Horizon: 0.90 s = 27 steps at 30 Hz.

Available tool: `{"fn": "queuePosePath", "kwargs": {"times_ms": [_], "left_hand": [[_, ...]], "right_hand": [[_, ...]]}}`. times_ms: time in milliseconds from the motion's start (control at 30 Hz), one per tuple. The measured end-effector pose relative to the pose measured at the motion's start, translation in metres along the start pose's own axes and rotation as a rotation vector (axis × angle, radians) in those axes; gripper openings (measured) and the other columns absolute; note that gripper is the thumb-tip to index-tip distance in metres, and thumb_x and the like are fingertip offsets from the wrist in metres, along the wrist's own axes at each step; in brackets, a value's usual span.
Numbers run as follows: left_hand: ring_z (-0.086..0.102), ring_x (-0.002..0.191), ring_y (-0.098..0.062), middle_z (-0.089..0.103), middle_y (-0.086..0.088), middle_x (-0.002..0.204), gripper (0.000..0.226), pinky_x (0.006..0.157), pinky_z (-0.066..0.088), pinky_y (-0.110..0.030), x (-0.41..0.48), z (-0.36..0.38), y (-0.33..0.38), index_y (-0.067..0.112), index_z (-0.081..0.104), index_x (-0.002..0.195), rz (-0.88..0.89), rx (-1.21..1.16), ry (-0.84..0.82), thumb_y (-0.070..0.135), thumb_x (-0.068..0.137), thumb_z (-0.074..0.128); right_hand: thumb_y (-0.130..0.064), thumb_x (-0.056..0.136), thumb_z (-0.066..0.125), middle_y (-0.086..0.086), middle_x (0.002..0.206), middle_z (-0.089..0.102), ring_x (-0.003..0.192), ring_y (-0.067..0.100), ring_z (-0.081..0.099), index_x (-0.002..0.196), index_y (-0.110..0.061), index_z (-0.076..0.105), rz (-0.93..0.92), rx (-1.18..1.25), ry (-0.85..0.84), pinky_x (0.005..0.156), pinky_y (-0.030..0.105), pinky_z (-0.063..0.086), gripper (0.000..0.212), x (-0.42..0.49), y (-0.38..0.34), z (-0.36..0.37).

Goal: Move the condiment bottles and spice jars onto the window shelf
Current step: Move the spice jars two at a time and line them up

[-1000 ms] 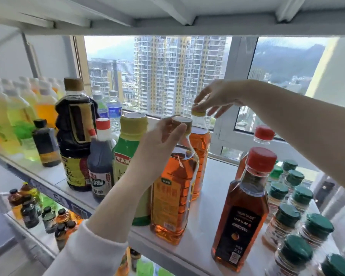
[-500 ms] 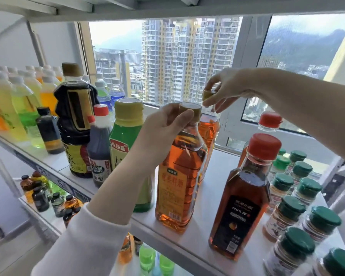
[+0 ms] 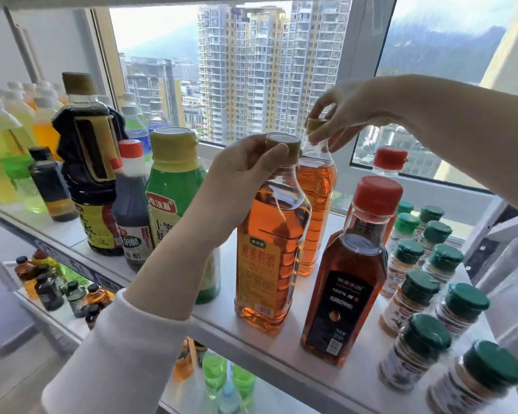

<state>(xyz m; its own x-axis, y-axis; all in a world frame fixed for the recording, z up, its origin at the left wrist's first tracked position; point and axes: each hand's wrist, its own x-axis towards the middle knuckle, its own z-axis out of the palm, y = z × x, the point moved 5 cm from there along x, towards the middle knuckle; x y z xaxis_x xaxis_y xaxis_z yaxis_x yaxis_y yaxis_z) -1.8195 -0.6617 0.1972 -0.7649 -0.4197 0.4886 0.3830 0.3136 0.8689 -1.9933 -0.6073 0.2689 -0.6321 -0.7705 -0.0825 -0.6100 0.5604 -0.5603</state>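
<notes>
Two amber cooking-wine bottles stand upright on the white window shelf [image 3: 284, 351]. My left hand [image 3: 245, 171] grips the gold cap and neck of the front amber bottle [image 3: 269, 258]. Behind it, my right hand [image 3: 344, 115] pinches the gold cap of the rear amber bottle [image 3: 317, 204]. A dark oil bottle with a red cap [image 3: 347, 282] stands to the right of them. Several green-lidded spice jars [image 3: 416, 351] fill the shelf's right end. Left of my arm stand a green sauce bottle [image 3: 174, 198], a vinegar bottle [image 3: 130, 204] and a big soy sauce bottle [image 3: 87, 162].
Pale yellow and green drink bottles [image 3: 9, 144] crowd the far left of the shelf. A second red-capped bottle [image 3: 389, 159] stands by the window frame. A lower shelf [image 3: 57, 312] carries small dark and amber bottles, and green bottles [image 3: 222, 380] show below the front edge.
Both hands stay on the caps of the two amber bottles. The view has moved closer and tilted down slightly. The bottles have not visibly shifted on the shelf.
</notes>
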Motion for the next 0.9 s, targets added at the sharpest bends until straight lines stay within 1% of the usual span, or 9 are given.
{"fn": "queuePosePath", "kwargs": {"times_ms": [100,200,400,567,667,700,767,833,900], "left_hand": [[0.068,0.094,-0.013,0.071,0.006,0.095,0.032,0.093,0.050,-0.039,0.001,0.000,-0.002,0.020,0.062,0.097,-0.004,-0.021,-0.011,0.038,0.072,0.056],[0.068,0.094,-0.015,0.071,0.004,0.095,0.033,0.091,0.051,-0.040,0.001,0.000,-0.002,0.019,0.061,0.099,-0.003,-0.030,-0.020,0.038,0.072,0.056],[0.068,0.088,-0.012,0.071,0.007,0.088,0.035,0.088,0.051,-0.031,-0.001,0.005,0.001,0.017,0.061,0.099,0.009,-0.039,-0.025,0.037,0.071,0.056],[0.068,0.092,-0.013,0.071,0.006,0.094,0.031,0.090,0.051,-0.036,-0.002,0.004,-0.001,0.021,0.061,0.097,0.015,0.003,-0.012,0.040,0.072,0.056],[0.067,0.093,-0.012,0.071,0.007,0.096,0.034,0.090,0.050,-0.038,-0.001,0.003,-0.001,0.022,0.061,0.098,0.016,0.028,-0.015,0.044,0.072,0.056],[0.067,0.095,-0.012,0.071,0.007,0.097,0.036,0.091,0.050,-0.037,-0.001,0.004,-0.001,0.022,0.061,0.099,0.018,0.041,-0.019,0.046,0.072,0.057],[0.066,0.095,-0.008,0.070,0.010,0.096,0.037,0.091,0.049,-0.029,-0.002,0.004,0.000,0.024,0.060,0.100,0.022,0.052,-0.021,0.047,0.071,0.056],[0.064,0.094,-0.001,0.069,0.016,0.093,0.043,0.089,0.047,-0.021,-0.004,0.003,0.002,0.023,0.058,0.108,0.032,0.074,-0.021,0.046,0.072,0.054],[0.061,0.098,0.003,0.066,0.017,0.100,0.059,0.092,0.045,-0.018,-0.006,0.000,0.005,0.020,0.052,0.123,0.045,0.123,-0.015,0.048,0.072,0.053]], "right_hand": [[-0.009,0.077,0.069,0.011,0.087,0.065,0.071,0.021,0.066,0.116,-0.011,0.053,-0.005,0.018,0.007,0.054,0.024,0.058,0.043,-0.001,-0.001,0.002],[-0.010,0.078,0.069,0.009,0.086,0.065,0.071,0.020,0.066,0.118,-0.011,0.053,-0.006,0.003,0.005,0.057,0.024,0.057,0.043,-0.003,-0.002,0.004],[-0.009,0.078,0.068,0.009,0.086,0.063,0.072,0.021,0.065,0.122,-0.011,0.051,-0.005,0.034,0.022,0.064,0.028,0.054,0.047,-0.007,-0.002,0.007],[-0.012,0.078,0.068,0.009,0.086,0.063,0.073,0.020,0.066,0.125,-0.012,0.049,-0.003,0.036,0.029,0.062,0.026,0.055,0.051,-0.012,-0.002,0.009],[-0.012,0.079,0.068,0.009,0.086,0.062,0.074,0.020,0.064,0.128,-0.011,0.048,-0.013,0.041,0.043,0.061,0.027,0.053,0.053,-0.014,-0.002,0.010],[-0.012,0.079,0.067,0.009,0.086,0.061,0.074,0.020,0.064,0.130,-0.011,0.047,-0.016,0.048,0.048,0.062,0.027,0.051,0.055,-0.014,-0.001,0.011],[-0.013,0.079,0.067,0.008,0.087,0.060,0.074,0.019,0.063,0.132,-0.012,0.046,-0.025,0.054,0.052,0.063,0.027,0.051,0.057,-0.014,-0.001,0.012],[-0.017,0.080,0.067,0.011,0.095,0.062,0.076,0.019,0.063,0.133,-0.012,0.046,-0.039,0.045,0.053,0.064,0.027,0.051,0.057,-0.014,0.000,0.012],[-0.024,0.080,0.066,0.017,0.113,0.060,0.085,0.022,0.063,0.135,-0.013,0.044,-0.054,0.021,0.058,0.070,0.028,0.051,0.060,-0.014,0.001,0.010]]}}
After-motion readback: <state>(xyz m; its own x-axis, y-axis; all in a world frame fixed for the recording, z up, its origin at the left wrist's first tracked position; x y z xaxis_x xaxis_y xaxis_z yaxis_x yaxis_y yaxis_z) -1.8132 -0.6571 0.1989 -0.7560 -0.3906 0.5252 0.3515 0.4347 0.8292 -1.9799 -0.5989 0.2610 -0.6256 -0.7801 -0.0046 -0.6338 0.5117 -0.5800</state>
